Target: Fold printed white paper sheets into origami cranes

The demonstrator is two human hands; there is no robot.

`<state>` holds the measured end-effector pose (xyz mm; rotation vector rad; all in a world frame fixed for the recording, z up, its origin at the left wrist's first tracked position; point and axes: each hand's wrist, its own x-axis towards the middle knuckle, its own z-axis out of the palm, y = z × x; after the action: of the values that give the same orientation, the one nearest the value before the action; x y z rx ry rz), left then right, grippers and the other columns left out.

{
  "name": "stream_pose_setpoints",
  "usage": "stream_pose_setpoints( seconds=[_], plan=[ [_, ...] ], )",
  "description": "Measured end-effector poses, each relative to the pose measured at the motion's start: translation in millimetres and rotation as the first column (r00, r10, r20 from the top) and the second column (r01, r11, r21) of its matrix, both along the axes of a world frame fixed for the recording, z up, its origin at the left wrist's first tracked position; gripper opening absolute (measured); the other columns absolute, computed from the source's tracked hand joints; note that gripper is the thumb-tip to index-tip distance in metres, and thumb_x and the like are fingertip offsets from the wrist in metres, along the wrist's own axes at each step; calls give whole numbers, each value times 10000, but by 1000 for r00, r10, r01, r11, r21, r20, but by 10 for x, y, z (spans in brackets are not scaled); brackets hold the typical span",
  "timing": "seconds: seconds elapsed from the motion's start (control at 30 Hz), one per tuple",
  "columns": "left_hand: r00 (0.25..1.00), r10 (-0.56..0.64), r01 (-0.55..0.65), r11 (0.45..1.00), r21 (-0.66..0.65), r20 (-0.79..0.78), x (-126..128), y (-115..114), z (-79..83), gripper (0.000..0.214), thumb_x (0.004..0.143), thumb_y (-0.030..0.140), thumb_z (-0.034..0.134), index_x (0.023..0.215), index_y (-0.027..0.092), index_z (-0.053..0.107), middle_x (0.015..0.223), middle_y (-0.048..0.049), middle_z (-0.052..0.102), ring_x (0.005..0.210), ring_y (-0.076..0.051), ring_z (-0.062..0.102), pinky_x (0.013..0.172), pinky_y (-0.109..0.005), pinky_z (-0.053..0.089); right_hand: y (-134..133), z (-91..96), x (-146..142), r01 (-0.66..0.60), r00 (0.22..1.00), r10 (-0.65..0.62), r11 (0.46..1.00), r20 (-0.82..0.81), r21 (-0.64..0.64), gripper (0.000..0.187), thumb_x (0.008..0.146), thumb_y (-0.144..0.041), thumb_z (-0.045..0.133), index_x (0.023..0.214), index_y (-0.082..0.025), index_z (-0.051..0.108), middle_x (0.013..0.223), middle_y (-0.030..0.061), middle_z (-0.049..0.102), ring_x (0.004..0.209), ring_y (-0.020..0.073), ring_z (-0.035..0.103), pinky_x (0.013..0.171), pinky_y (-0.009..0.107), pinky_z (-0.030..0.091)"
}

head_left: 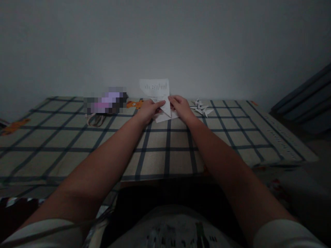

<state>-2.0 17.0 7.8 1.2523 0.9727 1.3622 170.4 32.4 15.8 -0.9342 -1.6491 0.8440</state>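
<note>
Between my hands stands a sheet of white printed paper (157, 89), folded to a point at its lower end and lifted off the table. My left hand (150, 111) pinches its left side, the thumb lying across the printed face. At the right edge, my right hand (180, 105) grips the same sheet between thumb and fingers. Beneath it, another piece of white paper (165, 117) lies on the cloth, partly covered by the hands. Just right of my right hand sit several small folded paper figures (201, 107) with pointed tips.
A checked tablecloth (168, 137) covers the table, which meets a plain wall (165, 44) at the back. To the left lies a blurred-out purple item (106, 101) with a cord loop (95, 120) beside it. Dark folded fabric (307, 100) is at the far right.
</note>
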Motion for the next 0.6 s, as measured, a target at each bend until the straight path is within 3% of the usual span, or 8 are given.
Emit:
stream_pose_setpoints(
  seconds=[0.1,0.2,0.43,0.6],
  plan=[
    [995,-33,30,999,-31,-99,-6,-1,-32,333,680,370,852,903,136,774,899,-97,779,594,-109,608,513,-209,427,29,1,-15,29,990,-33,999,-139,-30,217,887,-391,635,867,-176,658,742,-18,634,672,106,560,668,237,457],
    [990,-38,29,998,-63,-135,-15,23,-58,347,671,413,865,868,141,776,827,-94,769,534,-106,578,469,-216,391,49,-13,-14,42,985,-52,997,-164,-63,177,886,-338,644,836,-169,658,708,-20,623,651,104,568,678,246,474],
    [999,-18,16,998,-64,-31,17,57,-53,385,721,517,851,772,159,720,729,-77,724,543,-124,601,485,-233,448,76,-22,23,97,989,-105,992,-103,-82,201,916,-349,619,865,-163,677,757,4,660,687,110,598,709,253,488],
    [995,76,-76,997,-3,69,7,72,-21,327,755,432,843,714,162,662,776,-56,726,670,-121,643,602,-217,505,73,-6,15,128,990,-133,989,-56,-80,230,932,-367,605,886,-156,685,775,16,674,698,110,606,711,246,489]
  ],
)
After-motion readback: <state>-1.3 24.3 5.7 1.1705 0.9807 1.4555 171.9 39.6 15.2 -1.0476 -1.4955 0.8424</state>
